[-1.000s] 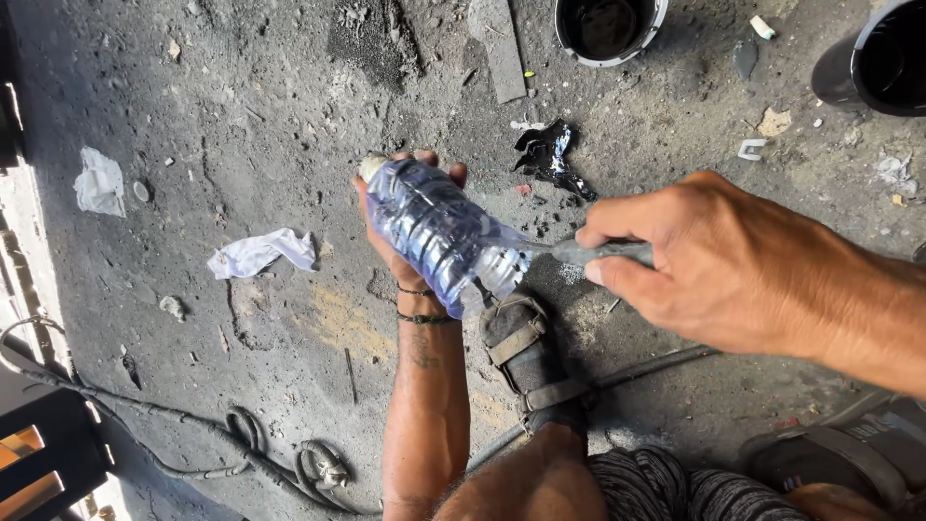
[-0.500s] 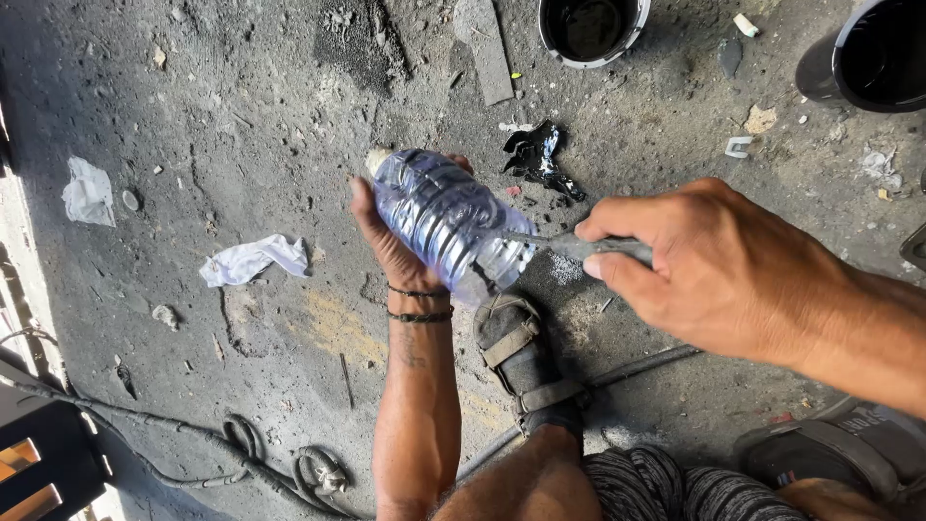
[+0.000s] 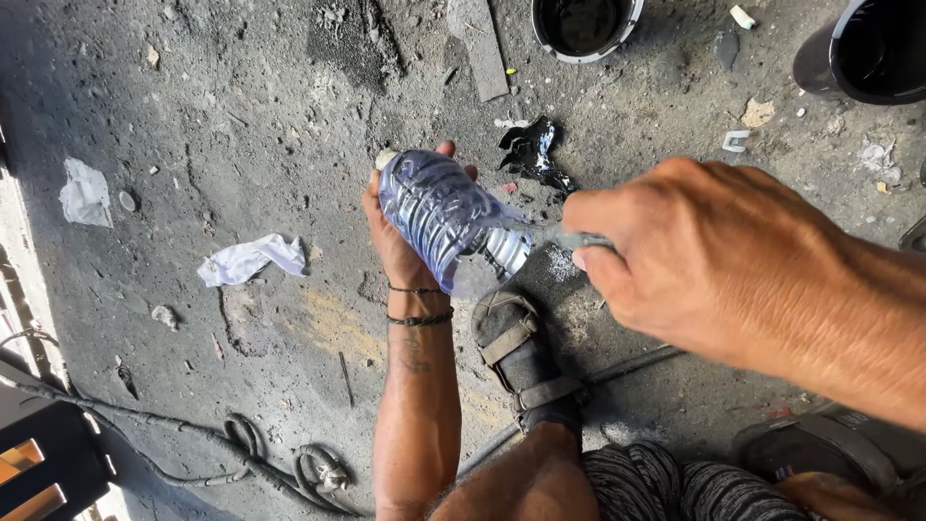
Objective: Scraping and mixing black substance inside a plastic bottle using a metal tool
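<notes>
My left hand (image 3: 394, 239) grips a clear ribbed plastic bottle (image 3: 449, 217) from underneath, holding it tilted above the dirty concrete floor. My right hand (image 3: 675, 256) is closed around a thin grey blade-like tool (image 3: 564, 237) whose tip touches the bottle's lower side. Dark cord bracelets circle my left wrist. A sandalled foot (image 3: 521, 362) rests on the ground just below the bottle.
A black bucket (image 3: 586, 24) stands at the top, with a second dark container (image 3: 873, 53) at the top right. Crumpled white rags (image 3: 246, 260) and scraps lie on the left. A black crumpled piece (image 3: 531, 154) lies behind the bottle. Cables (image 3: 241, 453) run along the lower left.
The bottle and both hands have shifted slightly; the tool's tip stays against the bottle's side. The view has drifted a little.
</notes>
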